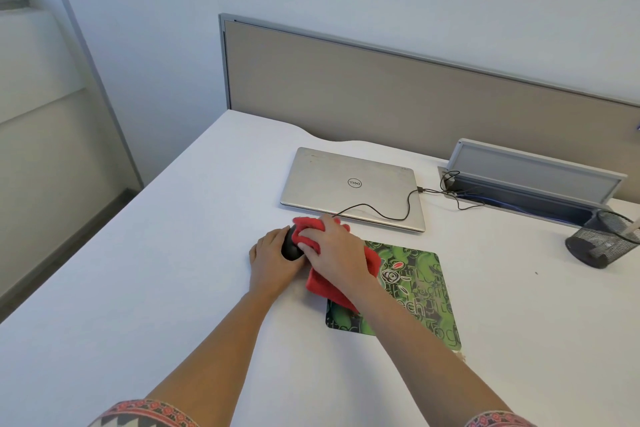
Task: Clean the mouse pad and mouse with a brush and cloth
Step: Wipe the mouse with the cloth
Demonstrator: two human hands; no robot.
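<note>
While left hand (273, 265) grips mouse (290, 249), right hand (337, 253) holds cloth (329, 288) atop.

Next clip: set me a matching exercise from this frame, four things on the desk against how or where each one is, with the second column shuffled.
Things
1. mouse
2. cloth
3. laptop
4. mouse pad

States
A. silver, lid shut
B. black, held by the left hand
C. green, flat on the desk, partly under the cloth
D. red, gripped by the right hand

Pairs: 1-B, 2-D, 3-A, 4-C
</note>
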